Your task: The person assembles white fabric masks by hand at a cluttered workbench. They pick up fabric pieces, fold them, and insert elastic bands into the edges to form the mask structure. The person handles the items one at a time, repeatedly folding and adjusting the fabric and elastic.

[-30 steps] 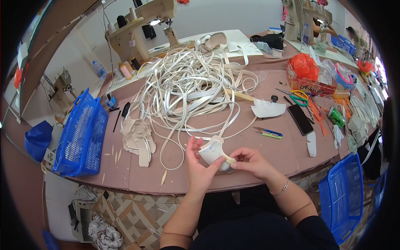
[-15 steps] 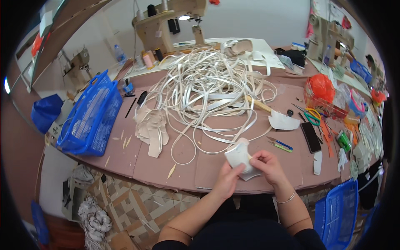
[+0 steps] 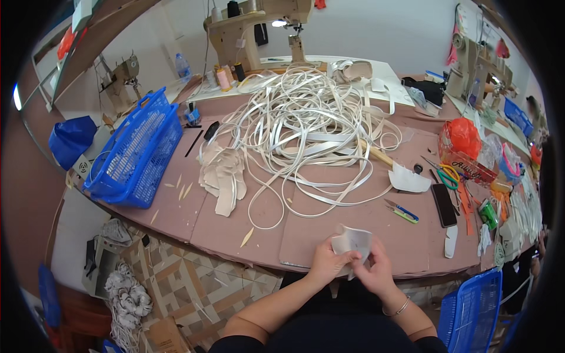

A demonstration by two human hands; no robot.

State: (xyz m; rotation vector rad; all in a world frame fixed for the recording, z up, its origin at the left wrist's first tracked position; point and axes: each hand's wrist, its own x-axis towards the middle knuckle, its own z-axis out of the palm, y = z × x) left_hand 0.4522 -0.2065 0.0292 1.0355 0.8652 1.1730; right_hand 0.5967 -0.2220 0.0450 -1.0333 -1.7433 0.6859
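Observation:
Both my hands hold a small, curved white leather-like piece (image 3: pixel 354 240) over the front edge of the table. My left hand (image 3: pixel 329 260) grips its left side, with the thumb pressed across the lower part. My right hand (image 3: pixel 376 271) closes on the right and lower side, its fingers partly hidden behind the piece. Ahead of my hands lies a big tangle of white and cream strips (image 3: pixel 306 126). A loose pile of beige cut pieces (image 3: pixel 222 176) rests to the left of them, and blue-and-green thread snips (image 3: pixel 402 211) lie to the right.
A blue plastic basket (image 3: pixel 138 153) stands at the table's left end. On the right are a phone (image 3: pixel 444 205), scissors (image 3: pixel 449 176), a hammer-like wooden handle (image 3: pixel 380 156) beside a white piece (image 3: pixel 410 178), and a box with a red bag (image 3: pixel 461 139). A sewing machine (image 3: pixel 235 44) stands behind.
My hands have drawn the white piece lower and nearer to me, and turned it more upright. My right hand has moved down along its side. The whole view has shifted slightly.

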